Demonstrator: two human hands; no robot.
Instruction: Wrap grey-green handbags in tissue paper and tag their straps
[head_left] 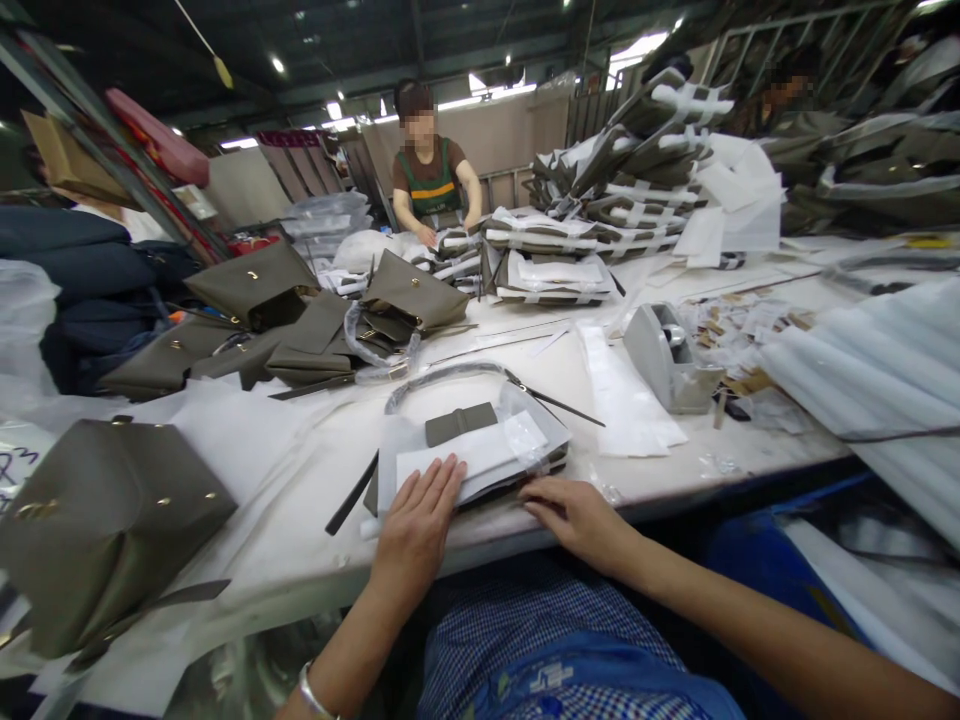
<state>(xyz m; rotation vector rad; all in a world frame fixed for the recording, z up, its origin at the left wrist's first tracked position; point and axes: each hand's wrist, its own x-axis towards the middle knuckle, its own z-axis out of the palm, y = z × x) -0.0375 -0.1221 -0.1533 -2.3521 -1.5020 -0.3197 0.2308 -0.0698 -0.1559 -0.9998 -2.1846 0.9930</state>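
An olive-grey bag (pixel 465 455) wrapped in white paper and clear film lies flat at the table's near edge. My left hand (pixel 420 515) rests flat on its white wrapping, fingers stretched out together. My right hand (pixel 574 515) lies at the bag's right near corner, fingers extended and touching its edge. A plastic-covered handle (pixel 442 380) arcs behind the bag, and thin dark straps (pixel 559 403) stick out to the right and left.
Loose olive bags (pixel 105 520) (pixel 255 285) lie left on the white table (pixel 300 540). A grey tape dispenser (pixel 667 360) and plastic sheets (pixel 626 400) sit right. Stacks of wrapped bags (pixel 555 260) stand behind. A person in a brown top (pixel 431 180) works at the far side.
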